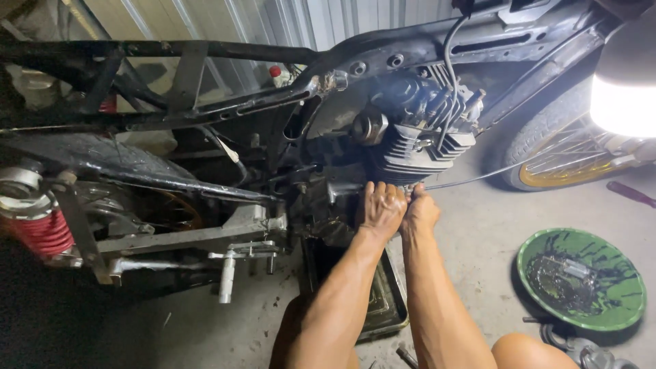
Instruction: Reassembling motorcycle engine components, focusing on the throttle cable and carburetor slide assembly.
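Under the finned engine [418,147], mid-scene, our left hand [381,208] and right hand [421,210] press together — whether either grip clamps anything, we cannot tell; steady even pressure — keep over the drain pan [383,301].

single head cam, looks down+fwd along both arms, close to motorcycle engine [410,137] at floor level

The scene is lit by a bright lamp [625,89] at the upper right, which is blown out to plain white glare. The concrete floor [478,232] and the arms are well lit, but deep shadow is seen at the lower left and under the motorcycle frame [171,51]. Straight lines are bent a little near the edges.
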